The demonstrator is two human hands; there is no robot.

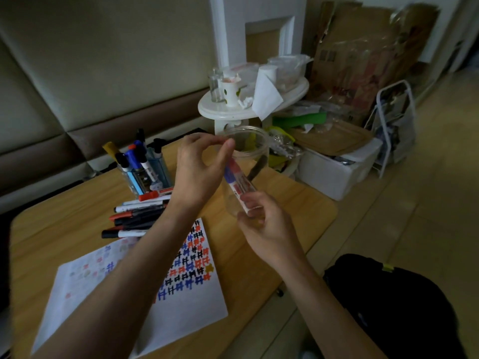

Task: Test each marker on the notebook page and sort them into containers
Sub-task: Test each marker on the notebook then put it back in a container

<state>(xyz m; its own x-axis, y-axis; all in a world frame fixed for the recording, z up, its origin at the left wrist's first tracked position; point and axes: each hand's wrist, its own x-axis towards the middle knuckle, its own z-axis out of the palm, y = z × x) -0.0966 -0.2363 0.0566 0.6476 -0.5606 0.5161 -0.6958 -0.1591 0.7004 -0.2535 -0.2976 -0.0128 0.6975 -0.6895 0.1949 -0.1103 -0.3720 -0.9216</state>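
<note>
Nearest lies the notebook page (186, 314), crowded with test marks. Past its far edge the right hand (264, 229) curls round the near end of the marker (241, 187), and the left hand (197, 172) pinches its far, blue end between thumb and forefinger. Opening or closing it, I judge: pull or push straight along the barrel, right hand steady, in front of the clear jar (259, 131).

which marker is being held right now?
The blue-capped marker, pinched between left hand and right hand before the clear jar; the rest lie piled on the table or stand in the holder.
</note>
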